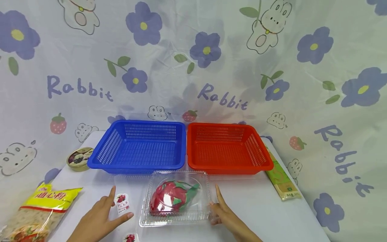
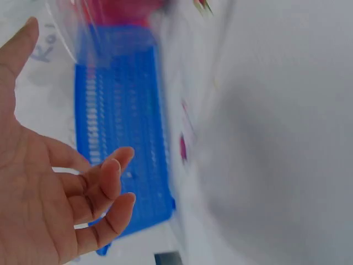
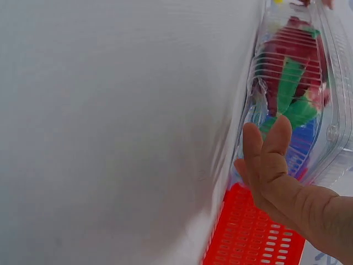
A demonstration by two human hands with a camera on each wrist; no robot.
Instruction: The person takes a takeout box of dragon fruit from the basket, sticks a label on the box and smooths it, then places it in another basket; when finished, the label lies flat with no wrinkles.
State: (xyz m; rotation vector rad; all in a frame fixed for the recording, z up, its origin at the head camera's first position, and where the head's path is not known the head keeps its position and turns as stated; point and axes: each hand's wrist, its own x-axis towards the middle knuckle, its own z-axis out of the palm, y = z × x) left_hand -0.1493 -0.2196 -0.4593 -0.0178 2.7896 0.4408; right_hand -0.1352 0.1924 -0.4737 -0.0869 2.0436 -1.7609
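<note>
A clear plastic clamshell box stands at the front middle of the table, with a red dragon fruit with green tips inside. My right hand is at the box's right side, fingertips right at its wall; the right wrist view shows the fingers extended beside it. Left of the box, my left hand is spread with thumb and index finger apart, holding nothing. Between left hand and box lies a white label with a dragon fruit picture. Part of a second such label shows at the bottom edge.
Behind the box, a blue basket and a red basket stand side by side. A round tin is left of the blue one. A yellow-topped bag lies at the front left, a green packet along the right edge.
</note>
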